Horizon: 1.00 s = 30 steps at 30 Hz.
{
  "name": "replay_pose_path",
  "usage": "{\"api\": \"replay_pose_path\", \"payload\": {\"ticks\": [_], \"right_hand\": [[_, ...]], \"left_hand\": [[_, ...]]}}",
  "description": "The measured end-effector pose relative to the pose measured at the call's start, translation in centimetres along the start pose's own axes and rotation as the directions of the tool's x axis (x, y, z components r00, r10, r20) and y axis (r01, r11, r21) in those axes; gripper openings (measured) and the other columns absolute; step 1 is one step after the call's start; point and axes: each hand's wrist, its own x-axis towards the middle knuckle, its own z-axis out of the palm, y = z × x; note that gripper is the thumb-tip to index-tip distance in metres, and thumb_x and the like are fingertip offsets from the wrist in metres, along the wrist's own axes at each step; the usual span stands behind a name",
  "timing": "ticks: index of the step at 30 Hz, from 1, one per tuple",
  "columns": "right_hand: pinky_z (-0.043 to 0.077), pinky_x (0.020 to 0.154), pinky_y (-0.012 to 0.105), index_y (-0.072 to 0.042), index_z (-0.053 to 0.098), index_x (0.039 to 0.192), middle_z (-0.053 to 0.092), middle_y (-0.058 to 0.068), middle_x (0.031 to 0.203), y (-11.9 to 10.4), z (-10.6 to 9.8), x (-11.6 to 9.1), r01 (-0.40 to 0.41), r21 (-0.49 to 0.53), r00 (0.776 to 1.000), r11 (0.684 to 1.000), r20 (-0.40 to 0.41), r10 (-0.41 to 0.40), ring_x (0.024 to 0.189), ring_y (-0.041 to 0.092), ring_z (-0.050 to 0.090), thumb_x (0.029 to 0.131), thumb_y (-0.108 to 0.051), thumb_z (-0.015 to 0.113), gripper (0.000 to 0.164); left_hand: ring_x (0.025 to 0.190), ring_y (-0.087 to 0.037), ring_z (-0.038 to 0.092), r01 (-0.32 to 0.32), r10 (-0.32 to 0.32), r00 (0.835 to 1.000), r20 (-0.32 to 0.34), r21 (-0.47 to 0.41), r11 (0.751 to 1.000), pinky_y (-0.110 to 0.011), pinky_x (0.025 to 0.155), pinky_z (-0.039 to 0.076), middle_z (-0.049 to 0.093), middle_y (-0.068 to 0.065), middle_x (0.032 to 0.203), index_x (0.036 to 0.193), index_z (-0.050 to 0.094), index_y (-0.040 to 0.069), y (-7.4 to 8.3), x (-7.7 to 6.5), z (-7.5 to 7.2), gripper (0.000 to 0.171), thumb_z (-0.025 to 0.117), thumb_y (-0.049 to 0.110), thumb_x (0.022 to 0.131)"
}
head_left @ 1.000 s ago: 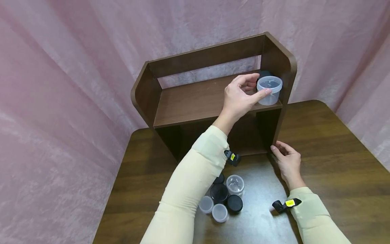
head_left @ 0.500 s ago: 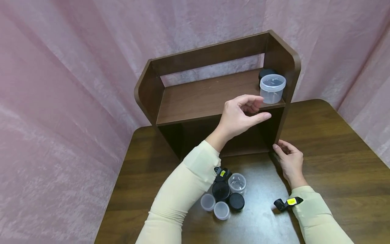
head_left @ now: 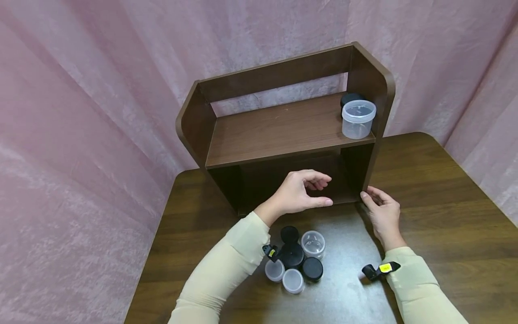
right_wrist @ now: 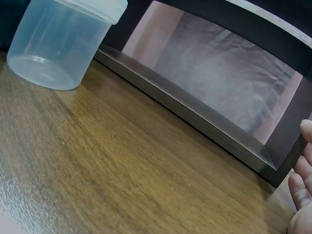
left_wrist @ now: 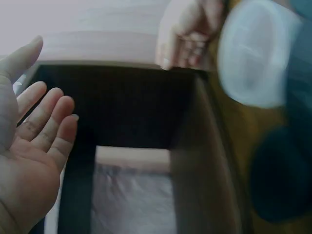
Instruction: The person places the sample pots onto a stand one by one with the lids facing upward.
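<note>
My left hand [head_left: 301, 191] is in front of the lower compartment of the brown wooden shelf [head_left: 259, 157], fingers and thumb apart with nothing between them. Its palm and spread fingers also show in the left wrist view. My right hand [head_left: 383, 215] holds the lower front edge of the shelf's right side panel, thumb at the front and fingers along the outer side. On the upper board, at the right end, stands a clear plastic jar [head_left: 358, 126]. A black-lidded jar [head_left: 350, 98] is partly hidden behind it.
A cluster of jars stands on the wooden table [head_left: 429, 189] before the shelf: a clear jar [head_left: 313, 243], a black-lidded jar [head_left: 312, 269], a pale-lidded jar [head_left: 293, 281] and several others. A pink curtain [head_left: 81, 112] hangs behind.
My left hand has let go of the clear jar on the upper board and drawn down and left to the lower compartment. My right hand stays at the side panel.
</note>
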Motion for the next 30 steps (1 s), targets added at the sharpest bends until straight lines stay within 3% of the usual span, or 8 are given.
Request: {"api": "replay_pose_path", "payload": {"ticks": [4,9,15,20,25,30], "right_hand": [[0.05,0.07,0.011,0.001,0.071,0.108,0.069,-0.006,0.09,0.2,-0.1,0.0,-0.008,0.033,1.0,0.999,0.004,0.007,0.088,0.009,0.061,0.081,-0.002,0.076,0.027],[0.05,0.07,0.011,0.001,0.071,0.107,0.069,-0.005,0.09,0.2,-0.1,0.0,0.0,0.053,1.0,0.999,-0.001,0.0,0.087,0.009,0.061,0.081,-0.002,0.075,0.027],[0.053,0.068,0.014,0.0,0.071,0.107,0.069,-0.004,0.09,0.3,-0.1,0.0,-0.037,0.083,0.999,0.996,0.017,0.036,0.087,0.008,0.062,0.081,-0.002,0.075,0.026],[0.053,0.068,0.015,0.0,0.072,0.105,0.068,-0.004,0.089,0.2,-0.1,0.0,-0.041,0.092,0.999,0.995,0.019,0.04,0.085,0.008,0.062,0.082,-0.001,0.075,0.023],[0.051,0.068,0.012,0.0,0.072,0.104,0.069,-0.005,0.088,0.2,0.0,0.1,0.003,0.057,1.0,0.998,0.004,-0.003,0.084,0.008,0.062,0.082,-0.002,0.075,0.022],[0.05,0.068,0.012,0.0,0.072,0.104,0.069,-0.006,0.088,0.2,-0.1,0.1,0.005,0.045,1.0,0.999,0.003,-0.005,0.085,0.008,0.062,0.082,-0.002,0.075,0.023]], "left_hand": [[0.094,-0.007,0.062,0.05,-0.053,0.994,0.094,0.029,0.998,-0.024,0.084,0.052,0.066,0.004,0.103,0.115,0.067,0.009,-1.8,-2.1,0.4,0.047,0.085,0.025,0.074],[0.098,-0.004,0.061,0.101,-0.117,0.974,0.196,0.089,0.991,-0.021,0.091,0.047,0.067,0.007,0.106,0.116,0.067,0.012,-3.5,-4.1,1.0,0.048,0.084,0.029,0.075],[0.102,-0.001,0.058,0.1,-0.134,0.956,0.26,0.139,0.985,-0.024,0.093,0.047,0.068,0.003,0.109,0.116,0.067,0.012,-4.6,-5.7,1.7,0.05,0.085,0.03,0.073],[0.105,0.0,0.057,0.09,-0.137,0.94,0.312,0.161,0.983,-0.026,0.095,0.047,0.068,-0.002,0.113,0.119,0.066,0.011,-5.1,-6.7,2.3,0.054,0.085,0.033,0.073],[0.104,-0.008,0.06,0.071,-0.136,0.928,0.347,0.193,0.979,-0.029,0.092,0.049,0.068,-0.004,0.113,0.122,0.064,0.008,-5.2,-7.0,2.7,0.061,0.085,0.034,0.072],[0.104,-0.001,0.057,0.069,-0.148,0.913,0.38,0.215,0.974,-0.028,0.093,0.048,0.067,0.0,0.114,0.123,0.064,0.01,-5.2,-7.0,3.0,0.062,0.085,0.037,0.072]]}}
